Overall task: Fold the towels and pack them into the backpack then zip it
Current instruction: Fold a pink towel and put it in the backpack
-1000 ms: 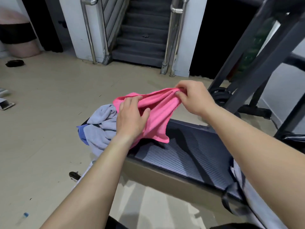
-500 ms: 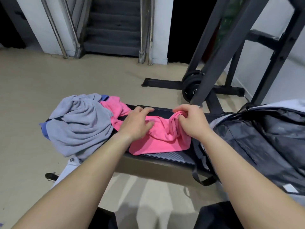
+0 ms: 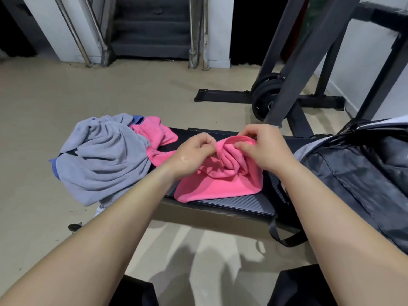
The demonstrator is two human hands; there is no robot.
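A pink towel (image 3: 217,186) lies bunched on the black bench (image 3: 242,205), its lower part spread flat. My left hand (image 3: 192,154) pinches its folds on the left side. My right hand (image 3: 259,149) grips the raised top edge. A second pink towel (image 3: 155,133) lies further left, partly under a crumpled grey towel (image 3: 101,157) that hangs over the bench's left end. A blue cloth edge (image 3: 138,118) peeks from behind the grey one. The dark backpack (image 3: 362,173) sits at the right end of the bench, right beside my right forearm.
A black weight rack (image 3: 293,69) with weight plates (image 3: 266,93) stands behind the bench. Stairs with metal rails (image 3: 152,29) rise at the back. A backpack strap (image 3: 284,236) hangs off the bench front. Beige floor stretches to the left.
The pink towel went from being held up in the air to lying on the bench. Both hands now gather its upper edge closer together. The view shifted right, bringing the backpack in.
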